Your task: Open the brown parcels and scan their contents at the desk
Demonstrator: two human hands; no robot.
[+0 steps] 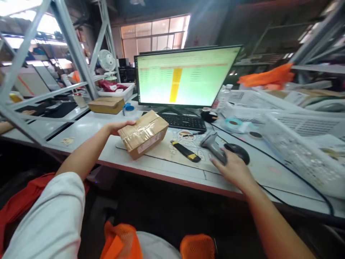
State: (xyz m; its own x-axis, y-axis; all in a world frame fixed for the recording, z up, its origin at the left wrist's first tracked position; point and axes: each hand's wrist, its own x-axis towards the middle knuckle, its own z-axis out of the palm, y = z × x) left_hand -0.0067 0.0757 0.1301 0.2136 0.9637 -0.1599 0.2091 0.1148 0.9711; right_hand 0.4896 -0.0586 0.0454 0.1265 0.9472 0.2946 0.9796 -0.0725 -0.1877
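One taped box (142,131) is tilting near the front edge of the counter (167,172); left grip (118,127) is clamping its left end; right grip (232,166) is clasping the scanner (214,147); best handling: keeping the label (149,142) uncovered.

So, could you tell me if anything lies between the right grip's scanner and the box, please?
A utility knife lies flat on the desk mat between the barcode scanner in the right grip and the taped cardboard box.

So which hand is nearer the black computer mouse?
Right. The right hand, around the grey scanner, is just beside the computer mouse; the left hand is well off to its left, at the cardboard box.
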